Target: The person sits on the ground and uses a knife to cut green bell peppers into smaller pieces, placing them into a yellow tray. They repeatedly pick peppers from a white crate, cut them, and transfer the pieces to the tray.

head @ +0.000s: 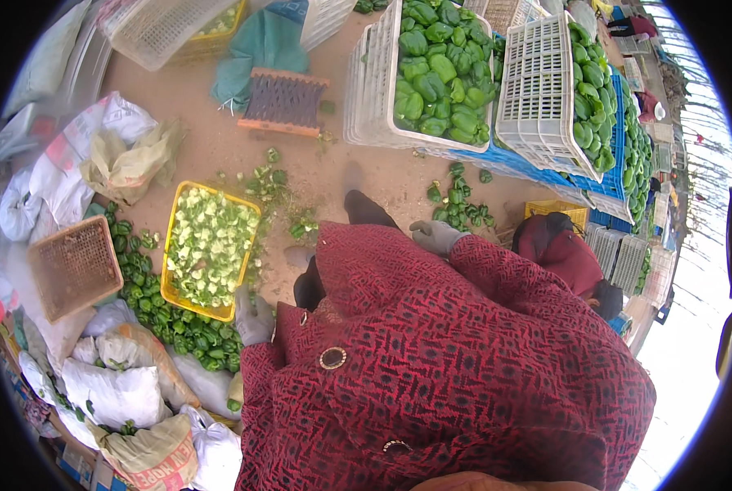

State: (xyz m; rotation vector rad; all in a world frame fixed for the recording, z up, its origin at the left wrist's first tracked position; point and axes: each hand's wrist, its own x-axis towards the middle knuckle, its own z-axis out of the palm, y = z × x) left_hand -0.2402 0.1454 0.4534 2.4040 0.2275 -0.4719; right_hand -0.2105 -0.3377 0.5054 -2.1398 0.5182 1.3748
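My left hand (254, 316), in a grey-white glove, is at the lower right corner of a yellow plastic crate (170, 245). Its fingers are by the rim; whether they grip it I cannot tell. Pale green cut pieces (209, 245), seemingly pepper cores, fill this crate. Green bell peppers (157, 313) lie heaped on the ground beside and below it. Gloved too, my right hand (436, 236) hangs by my patterned red coat (439, 344), fingers loosely bent with nothing visible in them. Several loose green peppers (458, 202) lie on the ground just beyond it.
White crates (372, 92) and a tilted one (534, 92), heaped with green peppers, stand at upper right. A low stool with an orange frame (283, 101) is ahead. A brown crate (74, 267) and white sacks (114, 393) are at left. Another person (556, 251) bends at right.
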